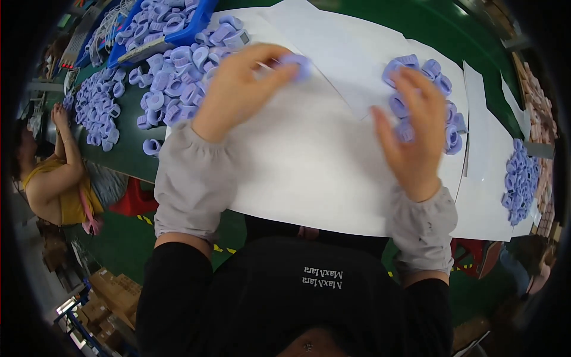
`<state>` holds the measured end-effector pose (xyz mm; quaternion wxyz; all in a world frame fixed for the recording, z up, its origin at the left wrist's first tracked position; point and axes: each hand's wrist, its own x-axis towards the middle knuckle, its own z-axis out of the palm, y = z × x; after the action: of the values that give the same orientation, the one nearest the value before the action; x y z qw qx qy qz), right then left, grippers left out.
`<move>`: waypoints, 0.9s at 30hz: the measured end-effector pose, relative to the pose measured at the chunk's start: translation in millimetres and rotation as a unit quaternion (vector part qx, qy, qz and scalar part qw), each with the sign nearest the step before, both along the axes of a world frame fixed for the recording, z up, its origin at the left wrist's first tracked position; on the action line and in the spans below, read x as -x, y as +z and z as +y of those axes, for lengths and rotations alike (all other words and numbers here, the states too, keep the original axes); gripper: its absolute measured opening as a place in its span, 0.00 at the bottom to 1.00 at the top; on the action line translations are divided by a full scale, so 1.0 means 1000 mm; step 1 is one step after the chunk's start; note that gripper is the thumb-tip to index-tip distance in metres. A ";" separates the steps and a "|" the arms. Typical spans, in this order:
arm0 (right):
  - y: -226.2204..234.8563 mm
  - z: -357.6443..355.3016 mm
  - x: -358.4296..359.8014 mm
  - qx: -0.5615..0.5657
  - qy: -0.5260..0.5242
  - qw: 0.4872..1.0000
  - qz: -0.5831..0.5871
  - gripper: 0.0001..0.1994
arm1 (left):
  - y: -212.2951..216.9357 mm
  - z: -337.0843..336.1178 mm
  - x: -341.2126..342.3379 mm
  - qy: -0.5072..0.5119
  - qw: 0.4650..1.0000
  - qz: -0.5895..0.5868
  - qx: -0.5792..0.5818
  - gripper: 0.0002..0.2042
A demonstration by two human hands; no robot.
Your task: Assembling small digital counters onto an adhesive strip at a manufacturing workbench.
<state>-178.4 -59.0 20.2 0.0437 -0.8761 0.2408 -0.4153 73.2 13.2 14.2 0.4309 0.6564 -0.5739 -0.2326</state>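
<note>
Lavender plastic ring-shaped pieces lie scattered over the green counter (128, 143) at the far left, near a seated co-worker (62, 178) in a yellow top. More fill a blue bin (200, 31), with a loose heap (175, 86) just below it and one stray ring (151, 147) apart, nearest the counter's front edge. Right of the heap, the left hand (238, 89) pinches a single lavender ring (301, 67) between thumb and fingers, above the white sheets (297, 172); blur hides the exact contact. A light hold on the outer wall, one piece at a time, would probably serve best, since the curved plastic looks likely to slip or roll if squeezed off-centre. Farther right, the right hand (416, 128) has its thumb and fingers spread over a small cluster (454, 140); whether it touches any of those pieces, I cannot tell. Bringing the fingertips down gently there should avoid nudging neighbours, and keeping the grey sleeve cuffs (422, 220) clear of the pieces seems wise. At the far right, another group (520, 184) of lavender rings sits well apart.
</note>
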 end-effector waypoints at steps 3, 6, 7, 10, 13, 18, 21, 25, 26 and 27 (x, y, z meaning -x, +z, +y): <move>-0.005 0.014 -0.015 -0.042 0.090 0.995 0.016 0.24 | -0.002 0.008 0.041 -0.109 0.950 0.270 -0.116 0.12; -0.011 0.018 -0.013 -0.106 0.132 0.985 0.019 0.26 | -0.003 0.012 0.055 -0.198 0.855 0.459 -0.139 0.15; -0.013 0.019 -0.011 -0.170 0.131 0.977 -0.007 0.26 | -0.002 0.011 0.057 -0.224 0.824 0.504 -0.131 0.17; -0.026 0.018 -0.012 -0.182 0.107 0.974 -0.086 0.25 | -0.009 0.012 0.055 -0.242 0.896 0.366 -0.063 0.18; -0.019 0.021 -0.008 -0.217 0.091 0.972 -0.023 0.26 | -0.007 0.016 0.065 -0.225 0.869 0.439 -0.040 0.16; -0.011 0.014 -0.006 -0.244 0.124 0.962 -0.001 0.27 | -0.010 0.014 0.057 -0.263 0.881 0.382 -0.091 0.16; -0.012 0.011 -0.005 -0.270 0.184 0.945 -0.024 0.28 | -0.011 0.016 0.062 -0.275 0.863 0.413 -0.098 0.16; -0.005 0.012 -0.008 -0.313 0.238 0.917 -0.069 0.28 | -0.012 0.015 0.050 -0.294 0.876 0.369 -0.102 0.15; -0.003 0.009 -0.005 -0.312 0.240 0.917 -0.069 0.28 | -0.012 0.015 0.048 -0.293 0.876 0.369 -0.101 0.15; 0.000 0.004 0.003 -0.283 0.200 0.938 -0.025 0.27 | -0.011 0.015 0.046 -0.288 0.891 0.341 -0.087 0.16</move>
<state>-181.1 -55.0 20.4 0.3783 -0.8469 0.1673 -0.3342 27.2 27.8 3.6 0.4555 0.3776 -0.5334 -0.6045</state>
